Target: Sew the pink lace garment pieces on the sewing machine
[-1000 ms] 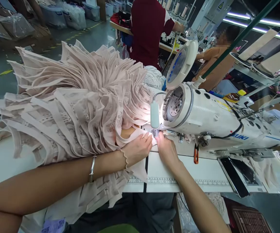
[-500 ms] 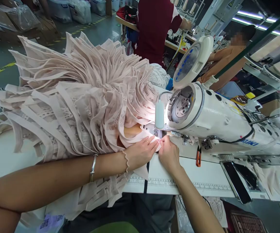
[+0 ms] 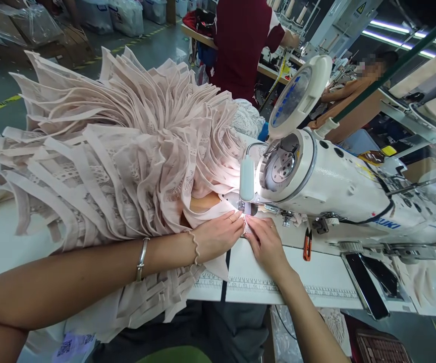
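Observation:
A pale pink fabric piece (image 3: 211,220) lies at the needle area of a white sewing machine (image 3: 339,186), under a bright light. My left hand (image 3: 218,234) rests on it with the fingers together, pressing and gripping its edge. Close against those fingertips, my right hand (image 3: 269,244) pinches the same edge between thumb and fingers. Both hands sit just in front of the presser foot, which the lamp (image 3: 247,177) partly hides. A big heap of pink lace-trimmed garments (image 3: 127,166) spreads leftward from the machine, behind and under my left forearm.
Orange-handled thread snips (image 3: 307,245) and a dark phone (image 3: 365,285) lie right of my hands. A ruler strip (image 3: 256,286) runs along the table's front edge. A round magnifier (image 3: 297,98) stands above the machine head. Two people (image 3: 240,48) sit or stand beyond.
My right hand has turned and flattened slightly, its fingers now reaching further left over the fabric edge. My left hand stays on the fabric. The whole view has shifted a little.

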